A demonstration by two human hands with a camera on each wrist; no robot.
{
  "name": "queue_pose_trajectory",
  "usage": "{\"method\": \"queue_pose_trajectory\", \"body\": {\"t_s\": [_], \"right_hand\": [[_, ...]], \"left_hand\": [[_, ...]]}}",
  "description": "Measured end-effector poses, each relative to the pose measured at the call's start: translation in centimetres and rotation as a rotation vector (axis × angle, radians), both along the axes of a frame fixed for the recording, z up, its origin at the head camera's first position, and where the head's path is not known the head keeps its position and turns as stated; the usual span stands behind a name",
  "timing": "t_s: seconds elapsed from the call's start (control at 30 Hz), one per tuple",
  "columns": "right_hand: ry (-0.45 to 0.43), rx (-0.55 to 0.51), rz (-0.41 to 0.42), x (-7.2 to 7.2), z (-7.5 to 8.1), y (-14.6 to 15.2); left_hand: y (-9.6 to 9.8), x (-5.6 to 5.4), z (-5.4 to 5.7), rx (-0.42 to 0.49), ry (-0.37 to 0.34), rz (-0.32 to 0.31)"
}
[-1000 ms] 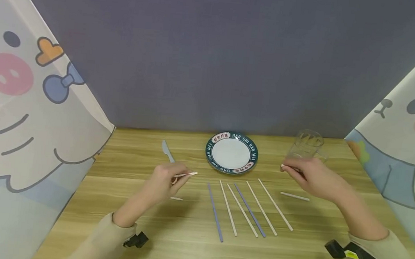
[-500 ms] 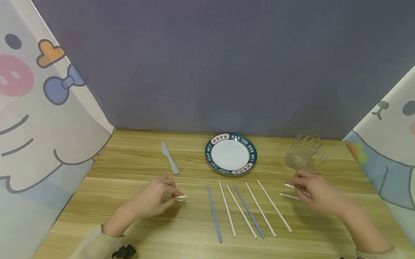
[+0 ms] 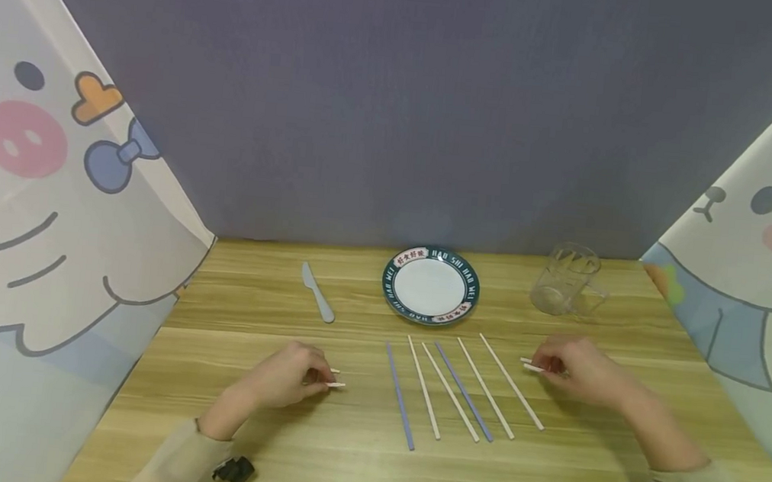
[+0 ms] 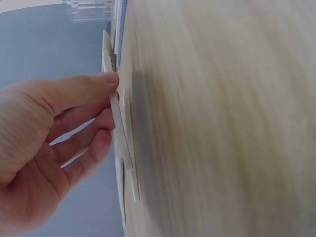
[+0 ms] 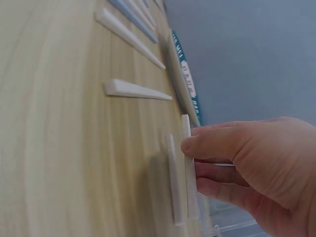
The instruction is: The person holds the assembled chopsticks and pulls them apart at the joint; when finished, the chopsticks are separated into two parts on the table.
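Note:
In the head view my left hand (image 3: 288, 374) is low over the table's left side. Its thumb and fingers pinch a short white stick (image 4: 118, 121), slightly tilted in the left wrist view. A second short white stick (image 4: 129, 128) lies on the wood close beside it. On the right, my right hand (image 3: 578, 369) pinches another short white stick (image 5: 190, 168) between thumb and fingers. Just next to that one, roughly parallel, a short white stick (image 5: 174, 182) lies on the table. My fingers partly cover the held sticks in the head view.
Between the hands lies a slanted row of long sticks, some white (image 3: 511, 381) and some blue (image 3: 400, 395). Behind them is a green-rimmed plate (image 3: 429, 287). A pale knife (image 3: 318, 292) lies at left, a clear mug (image 3: 565, 280) stands at back right. Printed cloth flanks both sides.
Both hands have come down and nearer with their short sticks, from beside the knife and in front of the mug to beside the short sticks on the table. The long sticks have not moved.

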State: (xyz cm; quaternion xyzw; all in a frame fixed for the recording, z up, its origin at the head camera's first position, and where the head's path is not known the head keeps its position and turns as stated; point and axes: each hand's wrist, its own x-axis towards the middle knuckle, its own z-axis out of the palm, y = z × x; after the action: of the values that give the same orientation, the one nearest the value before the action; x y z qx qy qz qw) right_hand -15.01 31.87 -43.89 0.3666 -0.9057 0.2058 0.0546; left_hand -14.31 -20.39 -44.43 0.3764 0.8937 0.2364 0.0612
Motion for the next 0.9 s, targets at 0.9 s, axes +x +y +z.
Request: {"method": "queue_pose_trajectory", "body": {"t_s": [0.9], "right_hand": [[-0.102,0.029,-0.064,0.2,-1.2,0.3]], "left_hand": [[-0.8,-1.7,-1.1,-0.011,-0.048,0.03]]}}
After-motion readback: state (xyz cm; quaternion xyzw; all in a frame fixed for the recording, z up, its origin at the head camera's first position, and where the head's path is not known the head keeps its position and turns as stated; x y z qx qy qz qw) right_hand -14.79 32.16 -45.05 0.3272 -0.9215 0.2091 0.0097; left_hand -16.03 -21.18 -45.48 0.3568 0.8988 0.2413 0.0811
